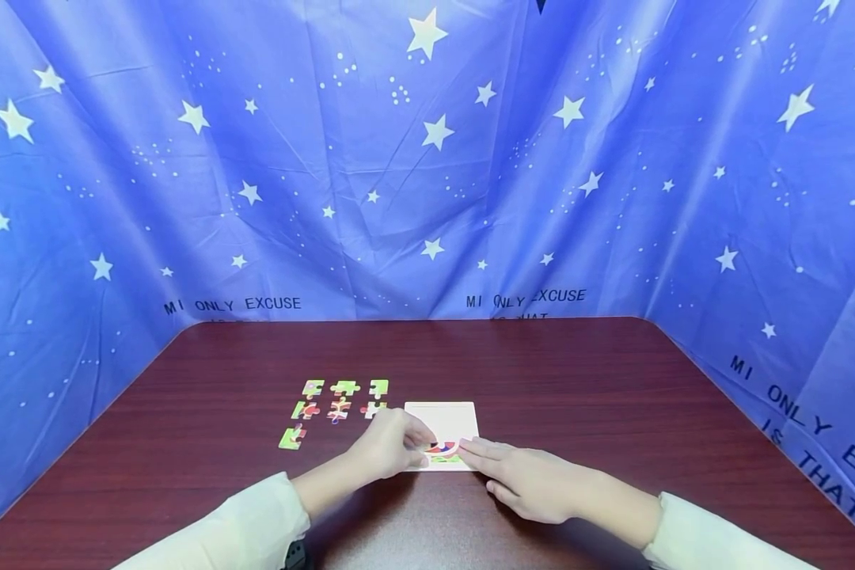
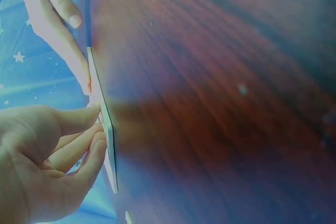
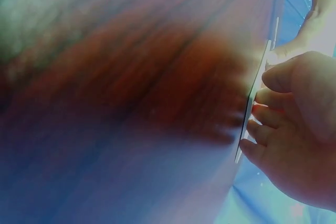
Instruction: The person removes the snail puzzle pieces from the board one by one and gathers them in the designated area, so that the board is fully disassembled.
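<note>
A shallow white puzzle tray [image 1: 440, 419] lies near the table's front, with colourful red, blue and green jigsaw pieces [image 1: 445, 458] along its near edge. My left hand [image 1: 388, 443] reaches in from the left, thumb and bent fingers pinching at a jigsaw piece there; the fingers partly hide it. From the right, my right hand [image 1: 534, 479] lays its nearly straight fingers on the tray's right side, over the pieces. In the left wrist view, the left thumb and fingertips [image 2: 97, 139] meet the tray's surface. The right wrist view has the right fingers [image 3: 262, 124] touching the tray's edge.
Left of the tray, loose jigsaw pieces lie in rows, among them a green one [image 1: 345, 388], a red one [image 1: 339, 409] and a corner-like one [image 1: 292, 438]. The dark red wooden table [image 1: 577, 380] meets a blue star-printed curtain [image 1: 370, 158] at the back and sides.
</note>
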Tool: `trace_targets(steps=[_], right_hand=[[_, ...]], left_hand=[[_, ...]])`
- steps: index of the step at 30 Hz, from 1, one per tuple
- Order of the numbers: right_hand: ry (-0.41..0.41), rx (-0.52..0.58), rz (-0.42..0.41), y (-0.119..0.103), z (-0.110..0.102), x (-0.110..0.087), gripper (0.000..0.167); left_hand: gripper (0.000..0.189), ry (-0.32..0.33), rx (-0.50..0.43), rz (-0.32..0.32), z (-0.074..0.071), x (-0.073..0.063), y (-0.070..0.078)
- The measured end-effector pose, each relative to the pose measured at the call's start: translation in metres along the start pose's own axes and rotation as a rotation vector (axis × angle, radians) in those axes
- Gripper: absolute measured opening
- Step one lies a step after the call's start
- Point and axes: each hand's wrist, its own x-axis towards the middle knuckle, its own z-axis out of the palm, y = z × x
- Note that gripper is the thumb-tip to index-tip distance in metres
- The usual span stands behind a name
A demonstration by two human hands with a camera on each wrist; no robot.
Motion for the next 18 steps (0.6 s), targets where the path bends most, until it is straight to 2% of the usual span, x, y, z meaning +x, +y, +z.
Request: trace_targets(steps=[12, 18], right_hand=[[0.011, -0.042, -0.01, -0.0024, -0.0003, 0.0012, 0.049], [0.018, -0.057, -0.007, -0.0024, 0.0015, 0.0021, 0.047]], left_hand=[[0.016, -0.004, -0.044, -0.037, 0.0034, 0.0047, -0.0012], [0.017, 0.015, 0.038, -0.035, 0.0073, 0.0054, 0.0025]])
